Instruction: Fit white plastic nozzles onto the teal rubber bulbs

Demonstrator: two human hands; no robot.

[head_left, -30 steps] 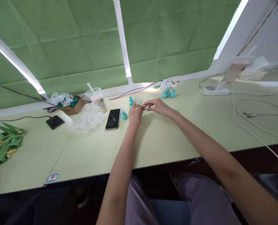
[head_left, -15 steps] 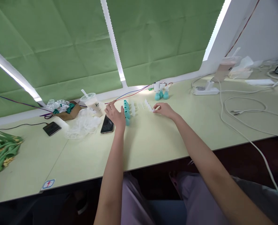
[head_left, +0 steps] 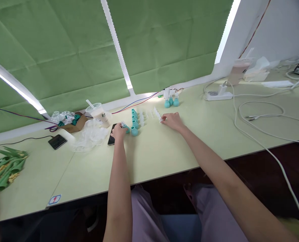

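Left hand (head_left: 118, 131) lowered, grip curled around white-topped teal bulb (head_left: 127, 129), right hand (head_left: 172, 121) grip unclear

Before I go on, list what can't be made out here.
All in the head view:
Phone: partly covered by the left hand.
Teal bulb at that hand: partly hidden by it; gripped or merely touched, unclear.
White row's near end: too small to tell whether the right hand pinches it.
Green-and-yellow pile: cut off by the left edge.
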